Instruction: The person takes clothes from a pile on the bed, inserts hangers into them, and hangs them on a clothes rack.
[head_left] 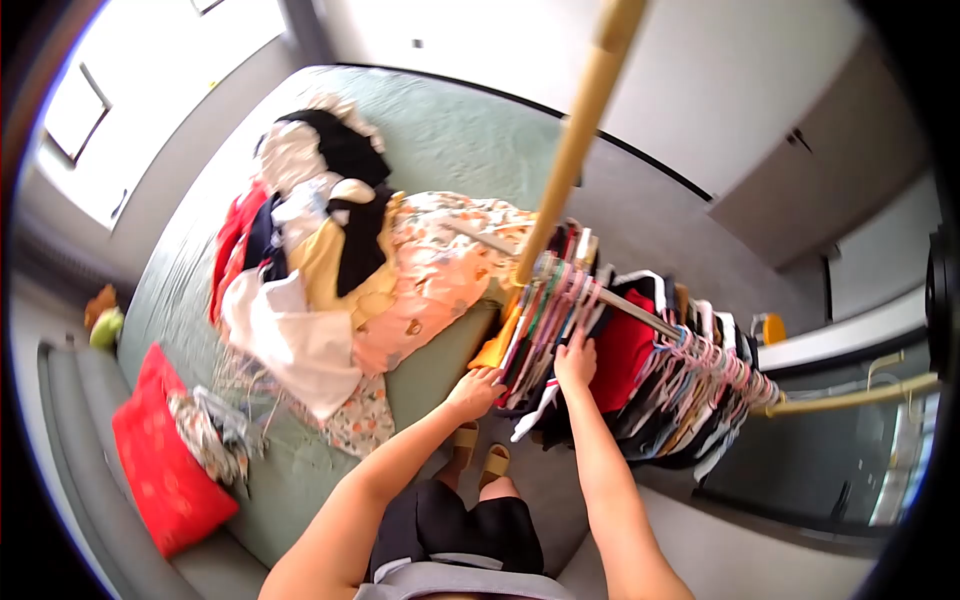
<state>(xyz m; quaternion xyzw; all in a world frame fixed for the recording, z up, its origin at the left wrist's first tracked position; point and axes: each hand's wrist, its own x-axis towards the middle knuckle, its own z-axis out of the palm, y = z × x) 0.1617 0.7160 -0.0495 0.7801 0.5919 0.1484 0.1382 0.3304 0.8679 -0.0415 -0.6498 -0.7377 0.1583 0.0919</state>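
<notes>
Dense rows of clothes on hangers (625,400) hang from a metal rail (640,312) between wooden posts. My left hand (476,393) is at the front edge of the nearer bunch, its fingers closed on the edge of a hanging garment beside an orange-yellow garment (497,340). My right hand (575,361) lies against the same bunch from the other side, fingers stretched up toward the pink hangers (572,285). A white garment edge (533,415) shows beneath my right wrist, and a red garment (622,352) hangs just right of that hand.
A bed with a green cover (455,140) holds a heap of clothes (320,230) and a peach patterned garment (425,290). A red cushion (165,460) rests on the grey sofa (75,440). One wooden post (580,135) rises close before me.
</notes>
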